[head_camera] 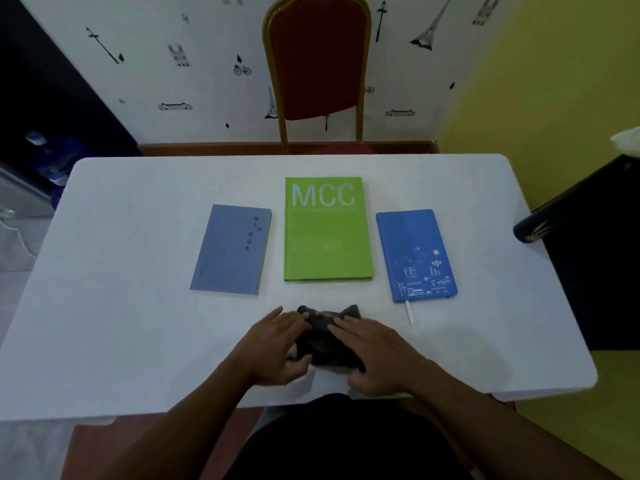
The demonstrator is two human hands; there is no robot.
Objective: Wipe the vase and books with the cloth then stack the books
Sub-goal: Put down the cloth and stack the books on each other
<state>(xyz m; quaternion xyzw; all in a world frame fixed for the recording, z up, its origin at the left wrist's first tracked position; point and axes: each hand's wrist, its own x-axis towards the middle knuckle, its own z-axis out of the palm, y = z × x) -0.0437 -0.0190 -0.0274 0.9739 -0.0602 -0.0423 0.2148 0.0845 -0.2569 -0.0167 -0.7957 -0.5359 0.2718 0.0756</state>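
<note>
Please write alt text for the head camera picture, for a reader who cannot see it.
Both hands, left hand and right hand, hold a dark cloth on a white table. Beyond lie three separate books: grey-blue book, green book, blue notebook.

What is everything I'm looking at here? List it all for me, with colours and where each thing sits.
table: one, white, fills the middle of the view
grey-blue book: one, lies flat, left of the row
green book: one, marked MCC, flat in the middle
blue notebook: one, white drawings, flat on the right, ribbon sticking out
cloth: one, dark, bunched at the near edge
chair: one, red with gold frame, behind the table
dark vase-like object: one, at the right edge, partly cut off
wallpaper: white with black drawings
left hand: fingers on the cloth
right hand: fingers on the cloth
</note>
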